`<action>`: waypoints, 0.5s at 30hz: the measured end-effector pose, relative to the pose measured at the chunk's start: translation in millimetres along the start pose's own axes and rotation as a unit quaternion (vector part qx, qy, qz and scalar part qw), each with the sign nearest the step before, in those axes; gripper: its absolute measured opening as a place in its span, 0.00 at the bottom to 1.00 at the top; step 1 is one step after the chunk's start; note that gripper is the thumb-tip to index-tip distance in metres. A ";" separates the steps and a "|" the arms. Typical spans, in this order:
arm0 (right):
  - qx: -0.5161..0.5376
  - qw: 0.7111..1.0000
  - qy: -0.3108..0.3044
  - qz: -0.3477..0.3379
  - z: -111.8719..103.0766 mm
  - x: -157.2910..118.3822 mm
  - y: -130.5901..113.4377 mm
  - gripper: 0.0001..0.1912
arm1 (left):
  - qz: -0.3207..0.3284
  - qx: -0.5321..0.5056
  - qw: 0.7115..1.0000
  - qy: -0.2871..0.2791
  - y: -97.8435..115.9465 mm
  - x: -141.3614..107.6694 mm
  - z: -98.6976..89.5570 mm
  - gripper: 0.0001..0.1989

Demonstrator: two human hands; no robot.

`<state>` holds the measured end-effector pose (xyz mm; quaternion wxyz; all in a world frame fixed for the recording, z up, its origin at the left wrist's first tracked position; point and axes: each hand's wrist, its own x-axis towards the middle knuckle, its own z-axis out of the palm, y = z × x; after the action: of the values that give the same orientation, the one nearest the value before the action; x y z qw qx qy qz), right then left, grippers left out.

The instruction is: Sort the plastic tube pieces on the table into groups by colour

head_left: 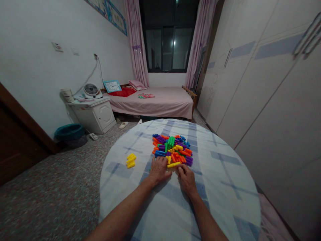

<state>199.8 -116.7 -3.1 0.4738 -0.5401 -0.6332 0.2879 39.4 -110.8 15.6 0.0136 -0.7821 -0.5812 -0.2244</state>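
A heap of colourful plastic building pieces (172, 143), short and stick-shaped, lies on the round table in red-orange, yellow, green, blue and purple. My left hand (158, 170) rests at the heap's near left edge, fingers stretched over the pieces and thumb apart. At the near edge lies a longer yellow plastic piece (173, 165). My right hand (187, 177) has its fingers curled and pinched at that piece's right end; the fingertips are partly hidden. Left of the heap, several yellow pieces (131, 160) sit in a small separate group.
The round table (225, 187) has a white and blue checked cloth. Beyond it stands a bed (165, 100) with a pink sheet. To the left are a white cabinet (105, 117) with a fan (91, 90) and a teal-lined bin (70, 132); a tall wardrobe (250, 83) lines the right.
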 end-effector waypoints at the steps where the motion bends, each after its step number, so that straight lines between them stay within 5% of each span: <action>1: -0.001 1.000 0.000 0.002 -0.1 -0.1 -0.2 0.16 | -0.003 0.000 1.000 0.002 1.7 0.5 2.3 0.18; 15: 0.071 0.996 -0.021 0.040 1.1 -1.2 -1.1 0.17 | -0.030 0.006 0.999 -0.017 2.8 12.1 6.5 0.14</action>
<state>198.4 -118.0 -3.0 0.4855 -0.5239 -0.5990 0.3619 46.8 -98.9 14.9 0.0016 -0.7678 -0.6062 -0.2074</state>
